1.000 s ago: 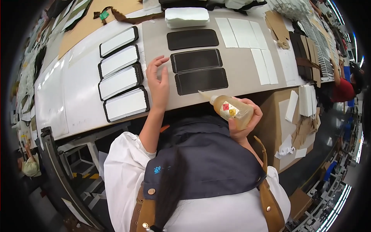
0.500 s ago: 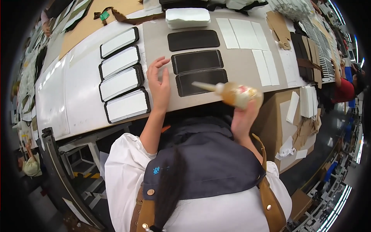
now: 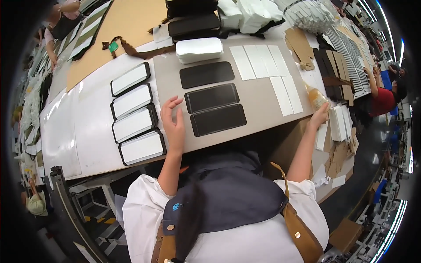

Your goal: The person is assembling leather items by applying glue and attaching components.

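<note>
My right hand (image 3: 321, 115) is wrapped round a squeeze bottle (image 3: 315, 98) of amber liquid, its pale nozzle tilted up at the table's right edge. My left hand (image 3: 173, 125) hovers empty over the table, fingers apart. Just right of it lie three flat black rounded panels in a column: the far one (image 3: 207, 74), the middle one (image 3: 211, 97) and the near one (image 3: 218, 120). The middle and near panels show a thin pale line along their borders. On the left, several black panels topped with white boards (image 3: 141, 147) form another column.
Flat white strips (image 3: 256, 61) lie right of the black panels. Behind them stand a white stack (image 3: 199, 50) and a black stack (image 3: 193, 27). Brown card pieces (image 3: 299, 48) lie far right. A carton (image 3: 280, 141) stands below the table's right edge. Other people work nearby.
My right hand has carried the bottle right, from near the black panels to the table's right edge. My left hand stays beside the panels. The whole view has shifted, with the table lower in it.
</note>
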`<state>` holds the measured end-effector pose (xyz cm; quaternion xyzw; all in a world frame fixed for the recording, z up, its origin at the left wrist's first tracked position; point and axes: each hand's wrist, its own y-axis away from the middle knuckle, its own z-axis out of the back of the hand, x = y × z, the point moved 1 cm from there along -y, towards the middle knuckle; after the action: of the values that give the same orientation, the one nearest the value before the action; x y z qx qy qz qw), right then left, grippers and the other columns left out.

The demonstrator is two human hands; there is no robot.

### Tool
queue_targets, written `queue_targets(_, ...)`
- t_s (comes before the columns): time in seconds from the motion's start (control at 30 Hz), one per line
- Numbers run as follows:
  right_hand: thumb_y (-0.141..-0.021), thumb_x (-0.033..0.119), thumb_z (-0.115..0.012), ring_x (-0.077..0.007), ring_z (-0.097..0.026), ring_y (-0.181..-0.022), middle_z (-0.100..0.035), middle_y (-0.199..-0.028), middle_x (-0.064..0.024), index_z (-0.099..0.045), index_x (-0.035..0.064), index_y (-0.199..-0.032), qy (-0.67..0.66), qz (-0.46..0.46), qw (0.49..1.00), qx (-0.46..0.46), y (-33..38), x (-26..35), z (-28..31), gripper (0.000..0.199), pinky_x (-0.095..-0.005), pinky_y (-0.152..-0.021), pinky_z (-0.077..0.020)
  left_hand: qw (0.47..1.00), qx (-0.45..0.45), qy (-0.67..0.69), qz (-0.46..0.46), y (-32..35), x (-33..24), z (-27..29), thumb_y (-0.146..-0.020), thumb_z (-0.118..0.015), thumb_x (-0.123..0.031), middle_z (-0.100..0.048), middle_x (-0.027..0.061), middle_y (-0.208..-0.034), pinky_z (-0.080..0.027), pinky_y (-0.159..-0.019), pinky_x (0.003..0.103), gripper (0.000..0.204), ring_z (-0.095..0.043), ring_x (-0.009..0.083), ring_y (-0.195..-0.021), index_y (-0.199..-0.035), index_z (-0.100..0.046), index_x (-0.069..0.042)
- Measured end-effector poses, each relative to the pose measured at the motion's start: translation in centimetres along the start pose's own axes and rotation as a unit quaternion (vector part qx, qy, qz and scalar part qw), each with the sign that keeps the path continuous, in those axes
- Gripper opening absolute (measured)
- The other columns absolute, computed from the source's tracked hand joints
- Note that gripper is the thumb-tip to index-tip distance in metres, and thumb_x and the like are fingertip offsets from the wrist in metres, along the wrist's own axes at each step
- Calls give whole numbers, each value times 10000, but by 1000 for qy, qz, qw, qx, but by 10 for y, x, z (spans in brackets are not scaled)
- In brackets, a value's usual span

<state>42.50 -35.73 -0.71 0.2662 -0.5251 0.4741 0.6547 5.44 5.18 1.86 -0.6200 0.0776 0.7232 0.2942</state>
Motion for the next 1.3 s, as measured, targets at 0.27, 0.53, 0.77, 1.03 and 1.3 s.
queue_targets(0.27, -1047, 183, -616, -281, -468, -1383, -509, -1445, -165, -516, 14, -1433, -17, 306, 952, 19, 78, 115, -54, 433, -436, -1173, -355, 1000, -7, -25, -11, 3, 2, 5, -998, -566, -45, -598, 112, -1373, -363, -1150, 413, 226, -499, 298, -1333, -1195, -676, -62)
queue_targets(0.53, -961, 111, -705, -337, -639, -1199, -693, -1249, -167, -717, -2, -1200, -104, 484, 753, 434, 230, 211, -232, 265, -395, -1037, -498, 1000, -2, -19, -11, 2, -4, 4, -994, -567, -38, -592, 102, -1385, -364, -1147, 406, 234, -485, 296, -1333, -1197, -682, -61)
queue_targets(0.77, -851, 118, -776, -357, -650, -1024, -697, -1047, -146, -695, 1, -955, -82, 612, 674, 405, 275, 204, -312, 176, -463, -907, -523, 1000, -14, -23, -13, 3, -2, 3, -978, -579, -25, -610, 105, -1350, -355, -1153, 417, 235, -498, 305, -1314, -1182, -687, -67)
queue_targets(1.03, -900, 150, -773, -165, -633, -748, -683, -801, -91, -698, -22, -931, -86, 307, 775, 545, 260, 199, -337, 190, -313, -724, -495, 999, -14, -24, -33, 1, -3, 6, -987, -587, -22, -620, 113, -1353, -373, -1144, 398, 225, -531, 293, -1310, -1186, -687, -50)
queue_targets(1.3, -996, 216, -716, -96, -634, -777, -710, -891, 5, -726, 20, -1052, -259, -27, 761, 594, 234, 195, -347, 204, -260, -725, -491, 999, -18, -20, -31, 2, -4, 5, -989, -577, -19, -620, 118, -1350, -366, -1153, 399, 220, -520, 294, -1325, -1177, -687, -48)
